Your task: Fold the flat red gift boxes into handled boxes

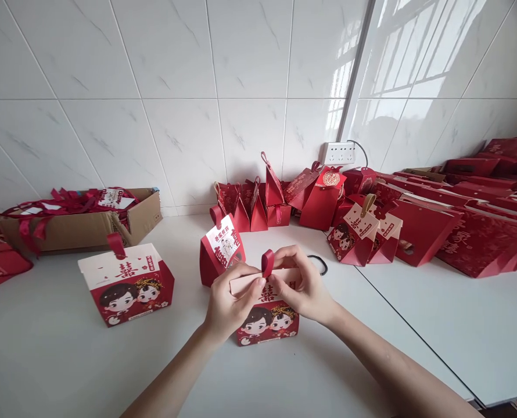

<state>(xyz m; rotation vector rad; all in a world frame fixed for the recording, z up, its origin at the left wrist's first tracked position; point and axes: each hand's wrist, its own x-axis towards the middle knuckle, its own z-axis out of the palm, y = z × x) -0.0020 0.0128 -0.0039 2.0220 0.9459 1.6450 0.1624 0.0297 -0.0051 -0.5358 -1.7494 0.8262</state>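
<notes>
A red and white gift box (269, 325) with two cartoon faces on its front stands upright on the white table before me. My left hand (234, 299) pinches the box's top edge from the left, thumb in front and fingers behind. From the right, my right hand (300, 284) grips the same top edge, its thumb close to the other thumb. Between the two thumbs rises a dark red ribbon loop (267, 263). Just behind the left hand stands another red box (221, 247) with a white tag. A matching gift box (130, 284) with a ribbon loop stands to the left.
At the far left lies a cardboard box (79, 232) full of red ribbons, with a red bag (1, 264) beside it. Several red boxes (323, 200) line the tiled wall. Rows of red bags (485, 238) fill the right. A power strip (340, 153) sits against the wall.
</notes>
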